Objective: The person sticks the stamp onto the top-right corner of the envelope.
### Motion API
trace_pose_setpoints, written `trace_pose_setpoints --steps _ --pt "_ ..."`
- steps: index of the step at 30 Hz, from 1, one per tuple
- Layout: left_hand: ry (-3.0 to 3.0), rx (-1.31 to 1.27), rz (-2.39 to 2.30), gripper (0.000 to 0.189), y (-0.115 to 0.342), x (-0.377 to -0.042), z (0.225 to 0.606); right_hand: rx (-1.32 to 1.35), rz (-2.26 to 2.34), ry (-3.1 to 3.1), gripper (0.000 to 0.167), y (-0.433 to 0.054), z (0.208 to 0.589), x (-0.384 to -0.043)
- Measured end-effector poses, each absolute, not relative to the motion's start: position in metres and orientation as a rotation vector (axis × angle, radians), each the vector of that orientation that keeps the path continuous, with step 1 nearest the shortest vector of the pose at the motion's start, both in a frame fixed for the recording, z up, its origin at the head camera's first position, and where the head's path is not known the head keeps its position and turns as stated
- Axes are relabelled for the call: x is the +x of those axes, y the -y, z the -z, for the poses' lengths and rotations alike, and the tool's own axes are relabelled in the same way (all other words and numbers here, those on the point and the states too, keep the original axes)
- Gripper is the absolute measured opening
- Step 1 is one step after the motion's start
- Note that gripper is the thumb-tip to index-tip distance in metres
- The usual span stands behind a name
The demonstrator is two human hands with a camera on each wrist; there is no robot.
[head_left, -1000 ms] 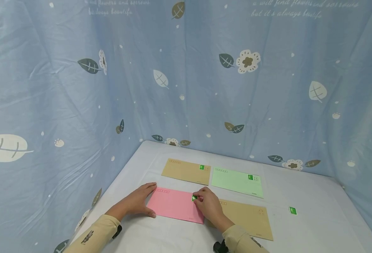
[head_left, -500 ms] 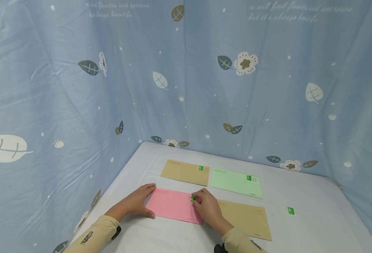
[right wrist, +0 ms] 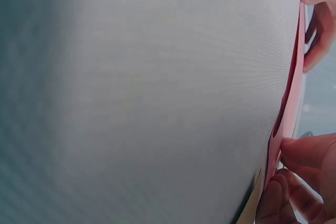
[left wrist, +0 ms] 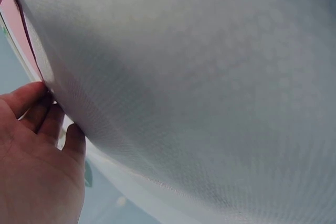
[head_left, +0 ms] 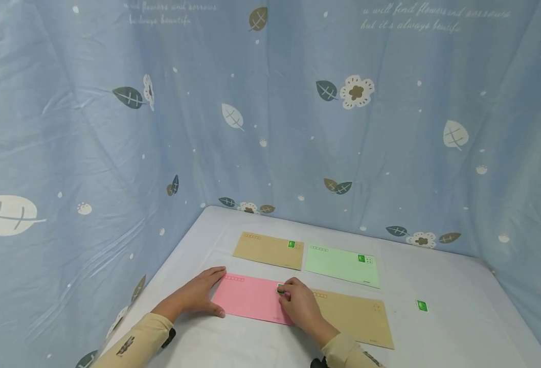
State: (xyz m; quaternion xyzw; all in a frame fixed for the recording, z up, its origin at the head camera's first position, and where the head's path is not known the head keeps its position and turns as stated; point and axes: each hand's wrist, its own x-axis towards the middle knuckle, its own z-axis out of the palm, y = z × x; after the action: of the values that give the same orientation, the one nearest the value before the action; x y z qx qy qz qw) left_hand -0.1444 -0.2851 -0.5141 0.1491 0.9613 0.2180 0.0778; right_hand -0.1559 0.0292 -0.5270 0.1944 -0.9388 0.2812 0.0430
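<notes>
Monitor: Start with the head view.

Operator: I see the right hand curled over the far right corner of the pink envelope, thumb and forefinger pinching the held stamp there. Change: the fingertips cover more of the stamp than one second ago. I judge that positioning is giving way to pressing; I cannot confirm adhesion.

Monitor: Left hand?

Operator: Unchanged. The left hand rests at the envelope's left edge, thumb and fingers spread. I read this as bracing against slip.

Monitor: Other items?

Operator: The far brown envelope carries a green stamp; the mint envelope carries a matching stamp. The near brown envelope shows none on its visible face. A loose stamp lies to its right on the white cloth.

Monitor: Left wrist view.

Operator: White cloth fills most of the frame. The left fingertips meet the pink edge. I cannot see the held stamp.

Monitor: Right wrist view.

Operator: Both hands show at the right border. The right thumb and bent fingers sit close together at the pink envelope. The held stamp is hidden; this angle cannot verify the pinch.
</notes>
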Motion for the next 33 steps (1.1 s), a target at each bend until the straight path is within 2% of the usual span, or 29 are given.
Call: trace_pose_setpoints --steps 33 --pt "-2.886 0.469 -0.641 0.118 0.2852 -0.1445 0.5134 0.578 -0.866 2.880 0.017 -0.0298 0.5297 -0.1589"
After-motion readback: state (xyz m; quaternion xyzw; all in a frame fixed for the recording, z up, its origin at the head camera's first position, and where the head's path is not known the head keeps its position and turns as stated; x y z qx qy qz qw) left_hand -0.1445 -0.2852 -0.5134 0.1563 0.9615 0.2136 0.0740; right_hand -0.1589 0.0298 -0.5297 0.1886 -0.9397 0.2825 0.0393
